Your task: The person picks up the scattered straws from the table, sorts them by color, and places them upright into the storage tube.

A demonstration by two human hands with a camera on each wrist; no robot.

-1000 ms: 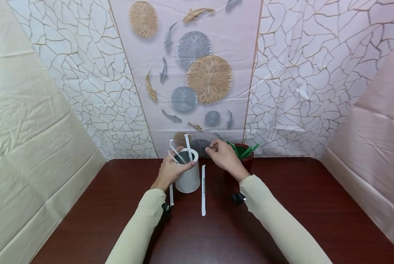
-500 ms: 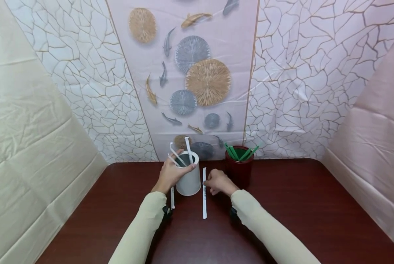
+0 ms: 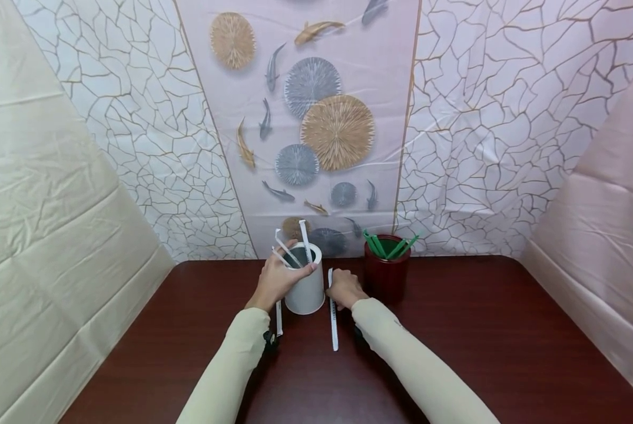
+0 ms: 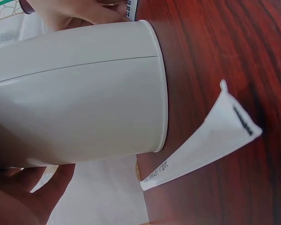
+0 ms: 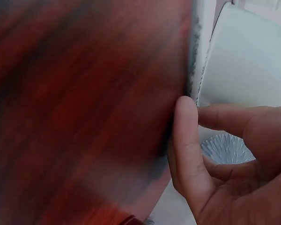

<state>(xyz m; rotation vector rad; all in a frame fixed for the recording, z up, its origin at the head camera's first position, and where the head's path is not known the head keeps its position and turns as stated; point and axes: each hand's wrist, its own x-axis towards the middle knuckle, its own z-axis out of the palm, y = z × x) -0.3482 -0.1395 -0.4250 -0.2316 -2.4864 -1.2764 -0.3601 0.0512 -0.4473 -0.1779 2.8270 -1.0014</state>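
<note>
In the head view my left hand point(image 3: 275, 279) grips a white cylindrical canister point(image 3: 307, 293) near its rim, with the thumb at the front. Several thin straws in white paper wrappers point(image 3: 305, 237) lean out of its mouth. To the canister's right, my right hand point(image 3: 345, 288) pinches a paper-wrapped straw point(image 3: 334, 333) near its far half. Its thumb and a finger meet at the straw's edge in the right wrist view. Another wrapped straw point(image 4: 210, 140) lies on the table left of the canister, partly hidden by the left hand in the head view.
A dark red canister point(image 3: 386, 281) holding several green-wrapped sticks point(image 3: 375, 245) stands behind and right of my right hand. The dark red wooden table point(image 3: 454, 353) reaches back to a patterned cloth wall point(image 3: 454, 176). Beige cloth point(image 3: 72, 235) hangs at the left side.
My right hand came down from beside the red canister to the straw on the table and now pinches it. That straw has turned slightly. The left hand stays on the white canister.
</note>
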